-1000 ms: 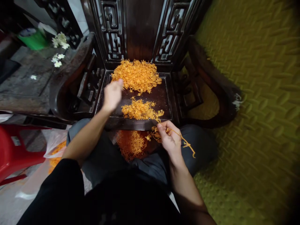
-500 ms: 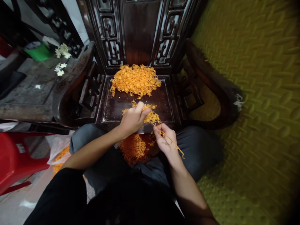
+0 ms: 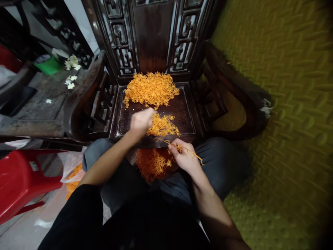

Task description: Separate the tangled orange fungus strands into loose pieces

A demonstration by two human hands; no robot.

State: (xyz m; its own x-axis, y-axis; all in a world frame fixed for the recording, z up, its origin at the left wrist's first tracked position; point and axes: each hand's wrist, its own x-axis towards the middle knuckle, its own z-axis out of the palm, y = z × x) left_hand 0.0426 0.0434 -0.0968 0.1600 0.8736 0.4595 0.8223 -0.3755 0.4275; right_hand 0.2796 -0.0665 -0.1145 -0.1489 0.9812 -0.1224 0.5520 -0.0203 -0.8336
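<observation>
My right hand [image 3: 185, 155] is pinched on a thin orange stem [image 3: 191, 151], which pokes out past the fingertips and trails across the palm side. My left hand [image 3: 142, 121] is blurred and looks closed. It hovers at the left edge of a small pile of orange, spidery flower-like pieces [image 3: 163, 125]; whatever its fingers may hold is hidden. The pile lies on the front of a dark wooden chair seat [image 3: 186, 114]. Farther back on the seat is a larger heap of the same pieces [image 3: 152, 89]. Below the seat edge, between my knees, are tangled orange strands [image 3: 153, 165].
Carved armrests [image 3: 241, 93] flank the seat. A wooden surface at left holds a green tape roll [image 3: 48, 65] and white flowers [image 3: 70, 82]. A red plastic stool [image 3: 18, 180] and a clear bag with orange contents [image 3: 70, 166] stand lower left. Yellow textured matting [image 3: 291, 121] covers the right.
My left hand has moved left, away from my right hand, uncovering more of the small pile. My right hand still pinches the stem. The view has shifted slightly.
</observation>
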